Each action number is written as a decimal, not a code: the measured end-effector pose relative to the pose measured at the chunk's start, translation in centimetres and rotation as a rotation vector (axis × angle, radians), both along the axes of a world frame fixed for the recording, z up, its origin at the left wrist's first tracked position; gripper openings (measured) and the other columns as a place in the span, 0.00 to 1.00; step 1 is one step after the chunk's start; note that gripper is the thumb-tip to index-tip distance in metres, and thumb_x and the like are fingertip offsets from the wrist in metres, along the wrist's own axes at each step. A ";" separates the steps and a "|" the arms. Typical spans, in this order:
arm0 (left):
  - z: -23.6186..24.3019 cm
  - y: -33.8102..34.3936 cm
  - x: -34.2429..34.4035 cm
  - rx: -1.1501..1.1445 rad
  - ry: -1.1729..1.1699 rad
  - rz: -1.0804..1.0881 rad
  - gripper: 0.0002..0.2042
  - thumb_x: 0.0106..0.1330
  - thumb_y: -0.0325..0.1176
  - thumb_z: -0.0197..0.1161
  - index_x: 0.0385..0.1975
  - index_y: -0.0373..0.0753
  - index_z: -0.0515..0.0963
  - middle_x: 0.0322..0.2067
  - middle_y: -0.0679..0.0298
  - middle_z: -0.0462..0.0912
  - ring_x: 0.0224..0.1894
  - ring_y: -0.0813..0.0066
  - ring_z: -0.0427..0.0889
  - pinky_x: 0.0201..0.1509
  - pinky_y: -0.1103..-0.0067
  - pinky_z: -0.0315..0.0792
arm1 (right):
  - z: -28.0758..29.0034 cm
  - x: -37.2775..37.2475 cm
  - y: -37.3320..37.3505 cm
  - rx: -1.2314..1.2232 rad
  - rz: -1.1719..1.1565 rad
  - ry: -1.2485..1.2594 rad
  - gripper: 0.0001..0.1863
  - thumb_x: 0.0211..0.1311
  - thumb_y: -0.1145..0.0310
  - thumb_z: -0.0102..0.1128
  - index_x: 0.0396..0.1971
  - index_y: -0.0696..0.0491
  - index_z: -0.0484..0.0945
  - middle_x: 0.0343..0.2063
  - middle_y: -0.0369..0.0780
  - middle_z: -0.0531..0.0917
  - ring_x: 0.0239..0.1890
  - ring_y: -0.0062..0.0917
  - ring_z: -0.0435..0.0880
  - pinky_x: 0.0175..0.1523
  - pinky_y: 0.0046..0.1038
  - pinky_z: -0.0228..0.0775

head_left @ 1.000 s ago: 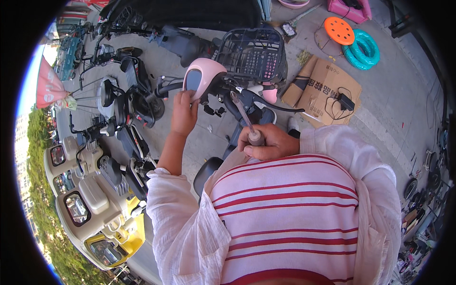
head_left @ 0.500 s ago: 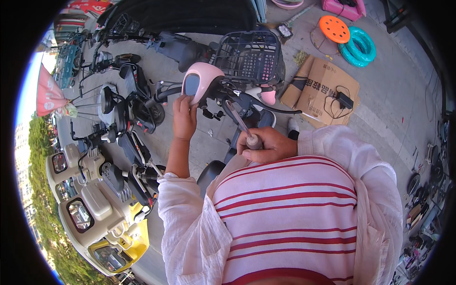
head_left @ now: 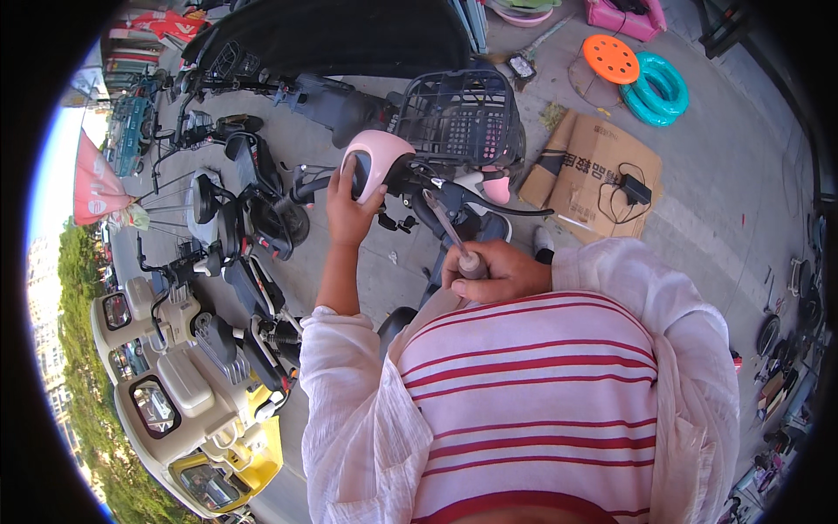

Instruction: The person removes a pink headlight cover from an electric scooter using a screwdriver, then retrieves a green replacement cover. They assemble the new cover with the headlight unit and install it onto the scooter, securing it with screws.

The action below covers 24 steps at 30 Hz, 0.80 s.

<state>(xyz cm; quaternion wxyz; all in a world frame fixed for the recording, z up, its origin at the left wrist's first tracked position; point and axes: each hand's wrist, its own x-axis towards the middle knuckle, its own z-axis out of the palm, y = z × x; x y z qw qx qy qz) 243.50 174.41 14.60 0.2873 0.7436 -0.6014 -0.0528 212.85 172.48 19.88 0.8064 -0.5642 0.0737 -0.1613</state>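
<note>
Cover, the pink one [head_left: 384, 150], sits up at the front of the dark bike [head_left: 469, 215], w/ a black basket [head_left: 445, 127] just past it. Left hand [head_left: 352, 201] has hold of its near end, fingers over the dark panel & thumb by the lower edge. Right hand [head_left: 502, 269] is wrapped round a screwdriver [head_left: 460, 244] by the handle, close to the shirt, shaft angled up twd the bars. Can't tell if the tip touches anything. IMO for steadying the cover, spread the fingers a bit wider & press evenly, b/c a pinch on one end prob lets the other end rock. Also keep wt off the panel, looks like it'd scratch. Driver's fine parked there tbh, just keep the tip clear of the left wrist & the black lever [head_left: 524, 210], and line it up straight b4 any twisting.
</note>
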 end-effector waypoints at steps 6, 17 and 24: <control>0.9 -0.4 0.7 0.040 -0.030 -0.044 0.35 0.52 0.40 0.74 0.62 0.44 0.70 0.53 0.47 0.75 0.51 0.50 0.77 0.54 0.67 0.73 | 0.3 -0.1 -0.4 -0.008 0.059 0.042 0.11 0.62 0.65 0.58 0.38 0.58 0.74 0.34 0.38 0.79 0.38 0.21 0.77 0.46 0.28 0.68; -1.0 -0.1 -0.7 -0.137 0.018 0.159 0.33 0.49 0.42 0.77 0.54 0.34 0.72 0.50 0.49 0.77 0.49 0.51 0.78 0.54 0.66 0.72 | 0.1 0.0 -0.7 0.012 0.082 0.038 0.11 0.62 0.65 0.58 0.38 0.57 0.75 0.34 0.37 0.80 0.37 0.21 0.78 0.43 0.27 0.69; 0.0 -0.1 -0.4 -0.061 -0.043 0.143 0.35 0.47 0.43 0.78 0.53 0.33 0.72 0.48 0.48 0.78 0.49 0.54 0.79 0.55 0.68 0.72 | -0.3 0.4 -0.3 -0.015 0.020 -0.031 0.11 0.61 0.63 0.59 0.35 0.56 0.75 0.26 0.36 0.78 0.30 0.18 0.75 0.37 0.26 0.69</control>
